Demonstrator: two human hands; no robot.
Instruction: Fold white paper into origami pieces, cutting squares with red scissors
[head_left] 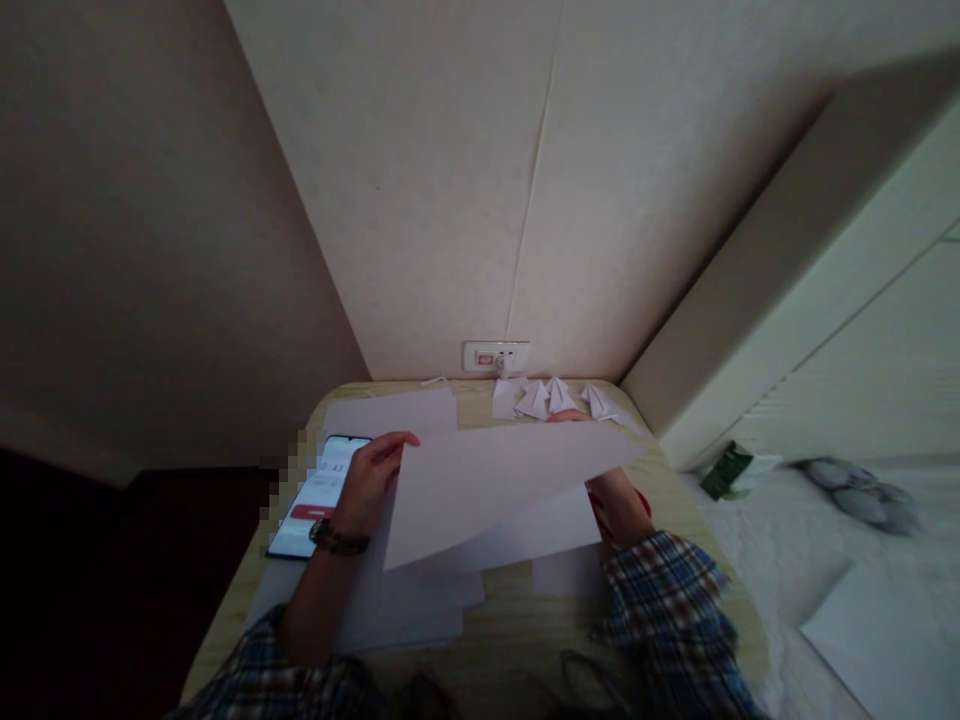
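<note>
A large white sheet of paper (480, 485) is held raised and tilted above the table. My left hand (375, 475) pinches it at the upper left corner. My right hand (619, 500) is behind the sheet's right part, with a bit of it showing over the far edge; its fingers are mostly hidden. Something red (643, 500) shows on both sides of that hand, and its kind cannot be made out. More white sheets (420, 610) lie on the table beneath. A phone (319, 495) with a lit screen lies beside my left hand.
Several small folded white paper pieces (559, 395) sit along the back of the wooden table (502, 630). A wall socket (496, 357) with a plug is just behind. To the right, a green and white box (731, 470) and more paper (885, 640) lie on a white quilted surface.
</note>
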